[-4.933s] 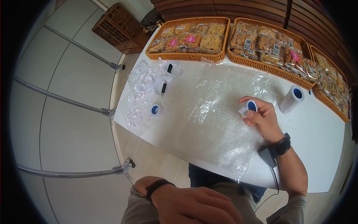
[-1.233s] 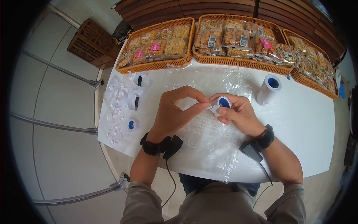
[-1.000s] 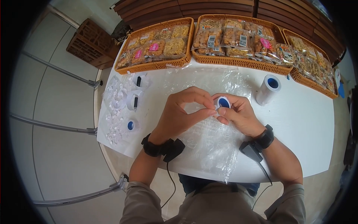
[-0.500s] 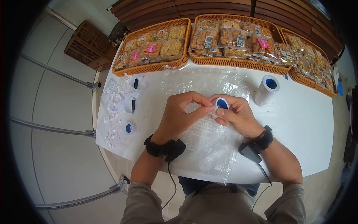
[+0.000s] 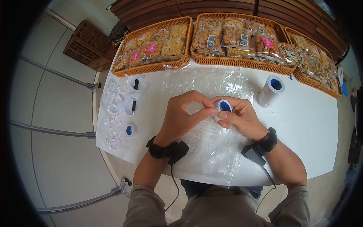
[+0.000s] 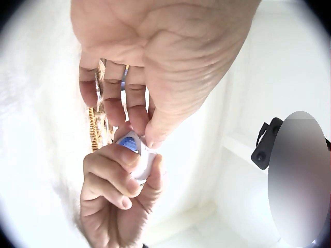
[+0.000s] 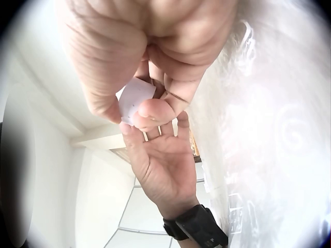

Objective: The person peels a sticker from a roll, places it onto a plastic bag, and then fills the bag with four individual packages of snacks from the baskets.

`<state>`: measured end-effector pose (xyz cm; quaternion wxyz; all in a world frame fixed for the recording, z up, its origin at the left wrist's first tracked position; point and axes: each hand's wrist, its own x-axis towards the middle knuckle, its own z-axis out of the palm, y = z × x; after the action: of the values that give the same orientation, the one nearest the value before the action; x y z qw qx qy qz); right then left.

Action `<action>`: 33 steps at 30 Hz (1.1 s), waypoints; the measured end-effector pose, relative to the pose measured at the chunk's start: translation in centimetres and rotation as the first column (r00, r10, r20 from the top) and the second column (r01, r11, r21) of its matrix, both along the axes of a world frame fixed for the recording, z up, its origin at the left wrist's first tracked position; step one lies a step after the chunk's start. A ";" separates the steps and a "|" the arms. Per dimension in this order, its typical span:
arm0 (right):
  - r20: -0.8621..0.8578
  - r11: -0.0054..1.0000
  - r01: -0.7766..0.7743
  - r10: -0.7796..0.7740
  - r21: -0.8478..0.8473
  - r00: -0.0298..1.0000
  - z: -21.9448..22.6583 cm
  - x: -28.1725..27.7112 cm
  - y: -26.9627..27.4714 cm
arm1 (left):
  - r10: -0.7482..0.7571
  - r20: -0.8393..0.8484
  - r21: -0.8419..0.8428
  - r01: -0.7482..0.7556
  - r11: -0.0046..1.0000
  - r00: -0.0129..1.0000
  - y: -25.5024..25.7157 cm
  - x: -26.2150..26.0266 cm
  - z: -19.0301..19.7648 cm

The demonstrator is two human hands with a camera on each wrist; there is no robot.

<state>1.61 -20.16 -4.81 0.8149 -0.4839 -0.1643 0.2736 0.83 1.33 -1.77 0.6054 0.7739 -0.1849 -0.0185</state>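
Observation:
A small white roll with a blue core [image 5: 225, 106] is gripped by my right hand [image 5: 245, 118], thumb across its near side. My left hand [image 5: 186, 115] has its thumb and index fingertips together at the roll's left edge, where a bit of white paper shows. The left wrist view has the roll [image 6: 144, 164] between the fingers of both hands. In the right wrist view the roll's white surface [image 7: 135, 97] lies inside the right hand's grip, with the left fingertips just beyond. Whether the left fingertips pinch the paper's end is partly hidden. Clear plastic film [image 5: 211, 151] lies beneath.
A larger white roll [image 5: 271, 90] stands to the right. Wicker baskets [image 5: 242, 62] of packaged snacks line the back. At the left lie paper scraps [image 5: 113, 130], another small roll [image 5: 130, 130] and two black pens [image 5: 134, 107]. Cables hang from both wrists.
The left hand, earlier low near the lap, has come up to the roll, and its fingertips have closed in on the roll's left edge. The right hand still holds the roll. The head view has shifted slightly.

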 end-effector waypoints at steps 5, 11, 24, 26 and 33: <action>0.002 0.997 -0.072 0.072 -0.022 0.997 0.3 -0.1 -0.1 | -0.024 0.091 0.060 0.019 0.998 0.996 -0.2 -0.1 0.6; 0.080 0.987 -0.068 0.080 -0.149 0.994 0.5 -0.4 -0.2 | -0.187 0.084 0.147 0.174 0.974 0.979 -0.3 0.1 1.0; 0.215 0.967 -0.041 0.097 -0.250 0.972 0.0 -0.8 0.0 | -0.243 -0.088 -0.060 0.239 0.969 0.966 -0.6 -0.2 -0.4; 0.211 0.978 -0.049 0.093 -0.201 0.973 0.1 -0.8 0.1 | -0.193 -0.110 -0.012 0.193 0.981 0.975 -0.6 -0.3 -0.3; 0.164 0.997 -0.068 0.070 -0.022 0.984 0.6 -0.9 0.6 | -0.269 0.035 0.071 0.266 0.961 0.963 0.3 0.1 -0.2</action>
<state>0.75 -19.55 -4.18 0.7846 -0.5053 -0.2457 0.2620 0.98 1.65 -1.99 0.5672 0.7617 -0.3002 -0.0891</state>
